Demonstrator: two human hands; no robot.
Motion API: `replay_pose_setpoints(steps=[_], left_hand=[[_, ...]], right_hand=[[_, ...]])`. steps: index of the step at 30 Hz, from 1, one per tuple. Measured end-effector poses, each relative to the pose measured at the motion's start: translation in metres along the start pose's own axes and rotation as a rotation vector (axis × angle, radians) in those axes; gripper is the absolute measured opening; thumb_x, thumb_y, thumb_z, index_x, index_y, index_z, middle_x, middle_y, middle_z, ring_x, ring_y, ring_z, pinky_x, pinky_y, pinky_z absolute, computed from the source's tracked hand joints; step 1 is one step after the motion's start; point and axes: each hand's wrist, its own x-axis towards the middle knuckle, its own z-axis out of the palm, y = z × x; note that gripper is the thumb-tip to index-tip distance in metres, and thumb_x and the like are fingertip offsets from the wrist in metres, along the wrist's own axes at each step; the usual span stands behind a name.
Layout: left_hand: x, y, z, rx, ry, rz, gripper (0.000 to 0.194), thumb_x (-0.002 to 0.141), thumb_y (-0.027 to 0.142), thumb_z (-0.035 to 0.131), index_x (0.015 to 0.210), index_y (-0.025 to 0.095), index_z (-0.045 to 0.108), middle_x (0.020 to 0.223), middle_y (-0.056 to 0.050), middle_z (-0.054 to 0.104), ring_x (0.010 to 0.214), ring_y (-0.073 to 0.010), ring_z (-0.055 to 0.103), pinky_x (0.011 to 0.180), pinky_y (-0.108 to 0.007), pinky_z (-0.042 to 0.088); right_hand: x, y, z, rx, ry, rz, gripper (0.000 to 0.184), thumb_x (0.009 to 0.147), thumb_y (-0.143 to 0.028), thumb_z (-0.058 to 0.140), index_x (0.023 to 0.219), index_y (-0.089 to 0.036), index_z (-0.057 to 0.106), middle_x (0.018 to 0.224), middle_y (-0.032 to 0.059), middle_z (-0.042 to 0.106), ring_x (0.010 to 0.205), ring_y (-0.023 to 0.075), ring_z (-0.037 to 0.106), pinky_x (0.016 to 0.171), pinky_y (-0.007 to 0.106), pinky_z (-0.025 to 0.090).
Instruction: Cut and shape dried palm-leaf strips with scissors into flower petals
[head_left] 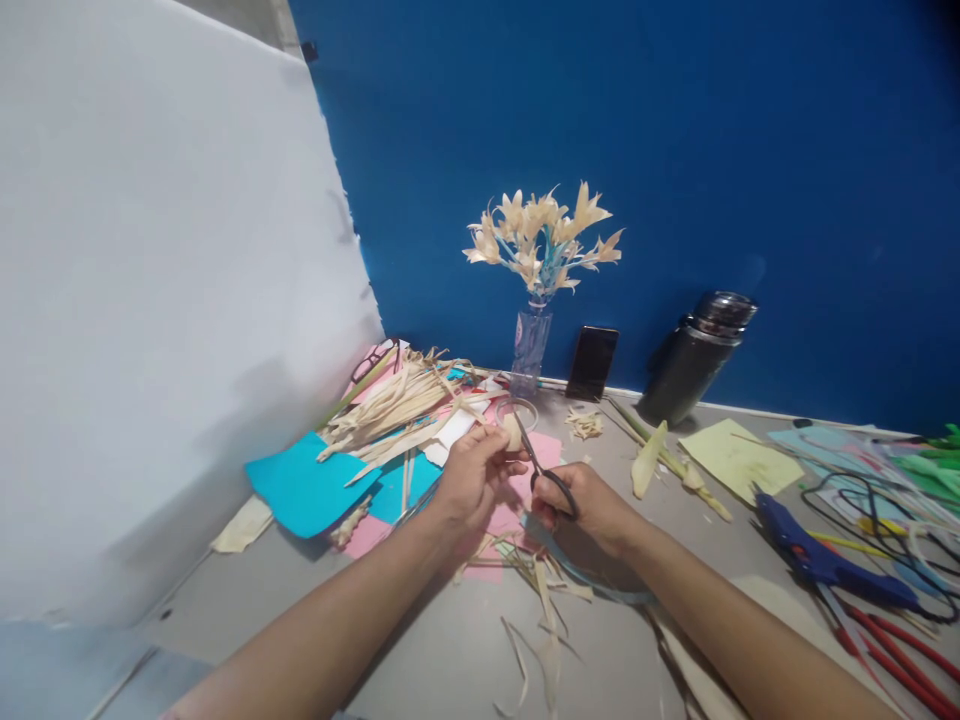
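Between the thumb and fingers of my left hand point(478, 472) is a small piece of pale dried husk point(512, 432). My right hand point(585, 505) grips the black handles of a pair of scissors point(534, 458), whose blades point up and left beside the husk piece. Whether the blades touch the husk I cannot tell. Just beyond my hands lies a roll of tape point(517, 408). Thin husk trimmings point(547, 620) are scattered on the table below my wrists. Pink paper point(541, 455) lies partly hidden under my hands.
At the back, a clear bottle point(531, 350) holds husk flowers point(544, 235), beside a phone point(592, 362) and a dark flask point(697, 355). To the left are husk strips point(405, 400) and blue paper point(311, 485). A blue glue gun point(832, 560) and red-handled pliers point(900, 650) lie right.
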Motion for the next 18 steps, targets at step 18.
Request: replay_pose_setpoints(steps=[18], left_hand=[[-0.0033, 0.0005, 0.0041, 0.226, 0.093, 0.130, 0.022, 0.074, 0.032, 0.073, 0.074, 0.016, 0.058, 0.069, -0.004, 0.068, 0.059, -0.0138, 0.064, 0.049, -0.020, 0.050]], right_hand=[[-0.0009, -0.0031, 0.0027, -0.034, -0.017, -0.015, 0.046, 0.083, -0.055, 0.058, 0.059, -0.015, 0.058, 0.056, 0.0008, 0.056, 0.054, 0.0113, 0.044, 0.054, 0.024, 0.034]])
